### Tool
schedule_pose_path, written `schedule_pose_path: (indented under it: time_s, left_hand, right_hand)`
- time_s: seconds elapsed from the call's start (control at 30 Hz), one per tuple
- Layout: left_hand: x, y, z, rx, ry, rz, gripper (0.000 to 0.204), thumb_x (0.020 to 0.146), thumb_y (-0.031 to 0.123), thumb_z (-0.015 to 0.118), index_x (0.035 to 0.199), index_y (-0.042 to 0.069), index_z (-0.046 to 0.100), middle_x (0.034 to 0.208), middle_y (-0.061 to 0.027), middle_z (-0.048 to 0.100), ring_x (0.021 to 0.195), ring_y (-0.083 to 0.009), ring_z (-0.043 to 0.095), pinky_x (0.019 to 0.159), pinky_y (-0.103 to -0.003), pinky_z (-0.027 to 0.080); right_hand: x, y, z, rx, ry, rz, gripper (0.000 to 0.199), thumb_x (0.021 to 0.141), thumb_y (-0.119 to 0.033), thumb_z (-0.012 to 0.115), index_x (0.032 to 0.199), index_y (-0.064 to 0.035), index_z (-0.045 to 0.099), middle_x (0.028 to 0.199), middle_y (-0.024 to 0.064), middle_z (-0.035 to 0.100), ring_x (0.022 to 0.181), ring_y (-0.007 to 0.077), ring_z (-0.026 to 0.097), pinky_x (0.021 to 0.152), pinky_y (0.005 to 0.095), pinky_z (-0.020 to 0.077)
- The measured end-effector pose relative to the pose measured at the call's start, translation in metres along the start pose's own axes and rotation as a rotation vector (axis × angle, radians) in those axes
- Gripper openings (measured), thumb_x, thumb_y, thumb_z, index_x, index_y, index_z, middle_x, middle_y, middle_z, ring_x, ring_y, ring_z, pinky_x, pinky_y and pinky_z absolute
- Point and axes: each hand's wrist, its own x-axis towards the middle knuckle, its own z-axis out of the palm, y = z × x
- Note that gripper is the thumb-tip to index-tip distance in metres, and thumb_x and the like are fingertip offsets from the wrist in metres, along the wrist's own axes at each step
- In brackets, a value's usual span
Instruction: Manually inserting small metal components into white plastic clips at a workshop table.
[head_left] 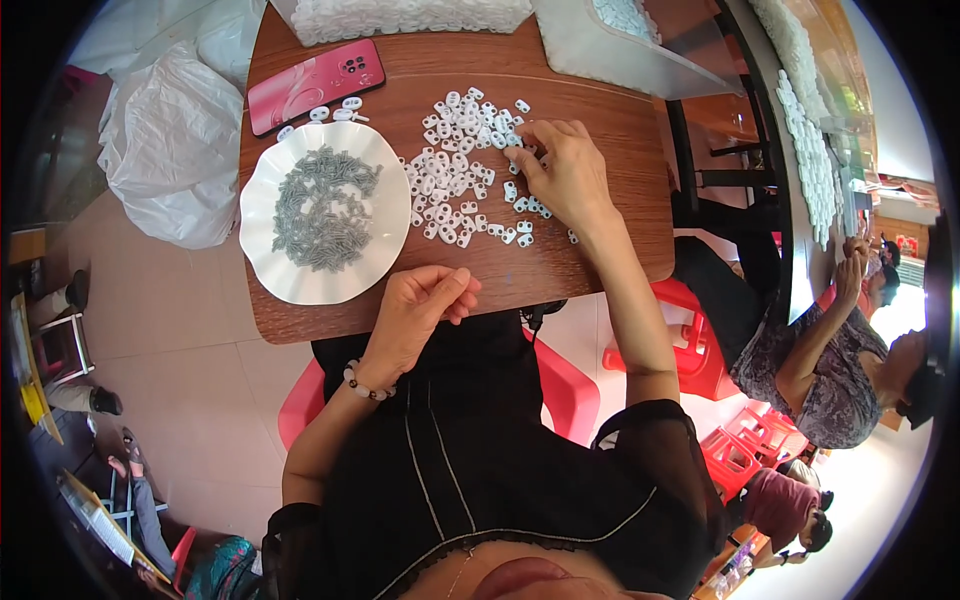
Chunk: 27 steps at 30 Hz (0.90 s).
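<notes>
Right grip [567, 170], as I watched from my distant station, hung over the right side of a spread of small white two-holed pieces [433, 185], thumb and forefinger only a narrow gap apart — I could not tell whether a piece was pinched there. Left grip [418, 310] was loosely curled at the near edge of the brown worktop [645, 200], its thumb close to the fingers, and I could not see whether it held anything. Most white pieces lay left of the right grip, with a few beneath and nearer than it. Beyond and left of the left grip, I saw a wavy-rimmed white plate [258, 215] bearing small grey pieces [310, 240]. Beyond that plate lay a pink phone [315, 88] — and beyond the right grip stood a translucent bin [610, 60].
</notes>
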Motion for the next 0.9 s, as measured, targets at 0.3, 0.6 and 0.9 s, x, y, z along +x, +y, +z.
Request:
schedule_pose_path:
  time_s: [0.3, 0.6, 0.9]
  left_hand:
    - [0.0, 0.001, -0.001, -0.002, -0.007, -0.001, 0.025, 0.095, 0.02, 0.058, 0.091, -0.003, 0.067, 0.075, -0.0042, 0.064, 0.065, -0.0063, 0.056, 0.059, -0.019, 0.045]
    - [-0.001, 0.002, 0.001, 0.013, -0.004, -0.005, 0.025, 0.095, 0.02, 0.058, 0.091, -0.003, 0.067, 0.075, -0.004, 0.064, 0.064, -0.0059, 0.056, 0.059, -0.019, 0.045]
    - [-0.005, 0.004, 0.005, 0.051, 0.025, -0.005, 0.025, 0.095, 0.021, 0.058, 0.091, -0.002, 0.068, 0.075, -0.0033, 0.064, 0.065, -0.0051, 0.055, 0.06, -0.019, 0.044]
  right_hand:
    - [-0.011, -0.013, 0.007, 0.173, -0.094, -0.081, 0.014, 0.076, -0.009, 0.07, 0.09, -0.006, 0.069, 0.083, 0.0113, 0.066, 0.088, 0.0323, 0.06, 0.076, 0.041, 0.0486]
    - [-0.035, -0.014, -0.017, 0.159, -0.163, -0.099, 0.016, 0.077, -0.006, 0.07, 0.093, -0.0065, 0.069, 0.083, 0.009, 0.065, 0.083, 0.0273, 0.058, 0.073, 0.036, 0.0486]
    - [-0.06, -0.033, -0.007, 0.076, -0.197, -0.165, 0.016, 0.074, -0.009, 0.072, 0.089, -0.0083, 0.067, 0.084, 0.0071, 0.062, 0.082, 0.0265, 0.056, 0.072, 0.037, 0.0477]
